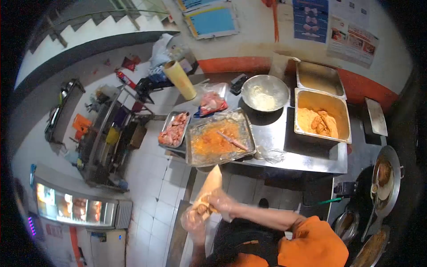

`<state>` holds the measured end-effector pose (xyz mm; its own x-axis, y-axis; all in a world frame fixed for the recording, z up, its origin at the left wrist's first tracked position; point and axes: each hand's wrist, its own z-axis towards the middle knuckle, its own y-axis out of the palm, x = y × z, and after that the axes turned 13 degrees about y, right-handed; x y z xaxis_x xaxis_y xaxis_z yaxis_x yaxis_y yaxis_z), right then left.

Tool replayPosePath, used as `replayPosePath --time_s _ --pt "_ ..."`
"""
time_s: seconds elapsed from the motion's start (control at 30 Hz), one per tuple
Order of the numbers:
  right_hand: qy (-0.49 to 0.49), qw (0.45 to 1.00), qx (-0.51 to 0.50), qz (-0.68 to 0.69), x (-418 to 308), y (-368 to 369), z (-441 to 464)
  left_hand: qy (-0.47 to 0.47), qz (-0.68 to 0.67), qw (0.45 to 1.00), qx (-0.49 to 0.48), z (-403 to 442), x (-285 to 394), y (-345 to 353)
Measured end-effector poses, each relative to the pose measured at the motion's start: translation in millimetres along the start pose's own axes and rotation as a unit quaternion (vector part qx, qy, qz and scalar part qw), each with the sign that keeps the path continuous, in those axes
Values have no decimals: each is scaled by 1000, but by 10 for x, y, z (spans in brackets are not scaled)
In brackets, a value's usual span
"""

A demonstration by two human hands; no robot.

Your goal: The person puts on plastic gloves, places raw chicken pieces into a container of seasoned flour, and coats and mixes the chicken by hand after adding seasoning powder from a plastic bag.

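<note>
Both my hands are in front of my body, below the table's front edge, around a piece of tan-brown paper (211, 183) that tapers to a point at the top. My right hand (221, 203) grips the paper from the right, its fingers wrapped over it. My left hand (193, 220) closes around its lower end. Clear plastic gloves seem to cover both hands. Something lumpy and brown shows between them, too small to name. Just beyond is a metal tray (250, 133) smeared with orange sauce, with a knife-like utensil (233, 141) lying in it.
The steel table (275, 129) also bears a tray of raw meat (174, 129), bagged meat (212, 103), a bowl of flour (265, 95), a deep pan of orange-brown coating (320, 122) and a plastic-wrap roll (180, 80). Right, a wok (388, 178) sits beside a green-handled tool (329, 201).
</note>
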<state>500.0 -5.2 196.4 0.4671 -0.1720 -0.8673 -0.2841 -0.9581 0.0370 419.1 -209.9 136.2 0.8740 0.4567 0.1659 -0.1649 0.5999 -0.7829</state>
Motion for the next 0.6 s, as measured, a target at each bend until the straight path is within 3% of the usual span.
replayPosePath --time_s 0.07,0.13,0.2,0.23,0.27,0.3,0.33,0.4,0.43,0.53,0.57,0.6 --pt "-43 998 3 -51 -266 -198 73 1 129 992 5 -72 -191 80" --pt "-53 993 -104 -33 -748 -588 15 -25 132 991 19 238 -64 -102" --pt "20 994 -94 45 -865 -993 242 -92 27 995 38 854 153 -650" --pt "-74 996 -6 -49 -769 -1252 498 -135 -21 990 46 1020 131 -793" --pt "-72 988 76 -111 -568 -1518 812 -193 -66 978 37 1077 -71 -856" --pt "-59 971 157 -170 -374 -1783 1124 -246 -114 962 30 1151 -252 -861" --pt "50 951 234 -196 -248 -1985 1365 -285 -141 948 36 1206 -389 -828" --pt "57 885 319 -335 -190 -2115 1546 -346 -194 917 39 1407 -580 -735" --pt "67 843 360 -395 -106 -2148 1598 -306 -139 939 68 1477 -582 -623" --pt "46 796 301 -522 168 -2211 1868 -238 -159 958 -30 1890 -651 -652" --pt "111 828 265 -482 11 -2158 1796 -260 -173 950 -12 2088 -632 -694" --pt "113 839 255 -467 -40 -2154 1800 -257 -198 946 6 2302 -575 -711"
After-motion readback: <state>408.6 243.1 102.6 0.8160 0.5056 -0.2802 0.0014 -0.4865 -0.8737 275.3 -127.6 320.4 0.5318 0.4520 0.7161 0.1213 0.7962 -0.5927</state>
